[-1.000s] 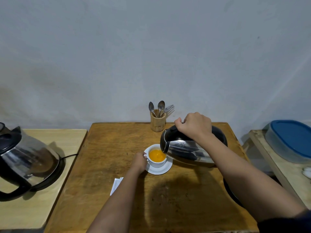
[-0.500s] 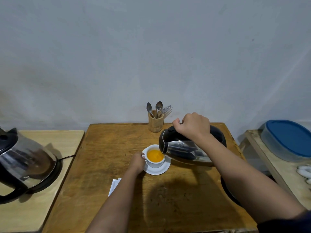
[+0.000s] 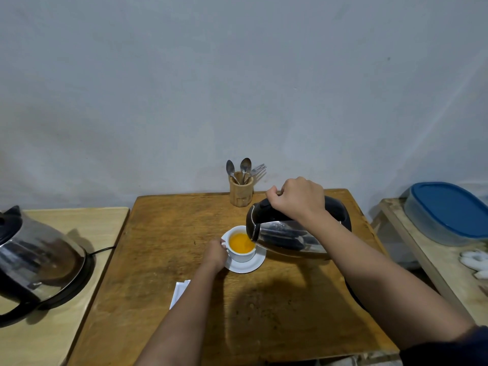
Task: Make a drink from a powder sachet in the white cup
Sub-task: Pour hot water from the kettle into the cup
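Orange drink fills the white ceramic cup point(image 3: 241, 256) at frame centre.
Right hand point(image 3: 299, 199) grips the tilted steel kettle point(image 3: 287, 235), spout over the rim; left hand point(image 3: 215, 253) clasps the cup handle, steadying it.

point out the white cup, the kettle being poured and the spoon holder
white cup point(image 3: 241, 257), head view, on its front outer wall
kettle being poured point(image 3: 285, 236), head view, on its shiny steel side
spoon holder point(image 3: 240, 194), head view, on its wooden front

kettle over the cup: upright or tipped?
Tipped. The kettle lies nearly on its side in the right hand, spout over the white cup of orange liquid; the left hand steadies the cup.
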